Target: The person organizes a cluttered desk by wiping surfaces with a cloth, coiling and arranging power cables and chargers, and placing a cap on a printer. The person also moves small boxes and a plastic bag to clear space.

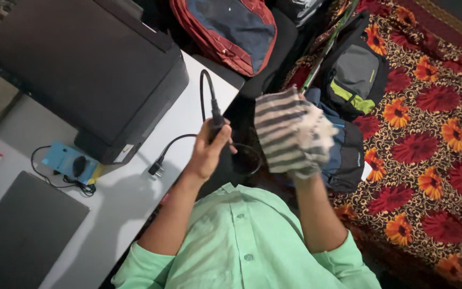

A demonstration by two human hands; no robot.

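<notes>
My left hand [205, 155] is raised over the white table's edge and grips a black power cable [205, 91] by its moulded end [216, 127]. The cable loops up from my fist and down to a black plug [155, 169] lying on the table. My right hand is wrapped inside a striped black-and-cream cloth [291, 134], held up beside the cable, just right of it and apart from it. Only my right forearm [316, 214] shows below the cloth. I wear a light green shirt [241, 241].
A large black printer [81, 69] fills the white table [135, 214] at upper left. A blue box with a black wire [70, 162] and a dark closed laptop [22, 230] lie near it. Backpacks [231, 32] [355, 80] rest on a red flowered bedspread [434, 150] at right.
</notes>
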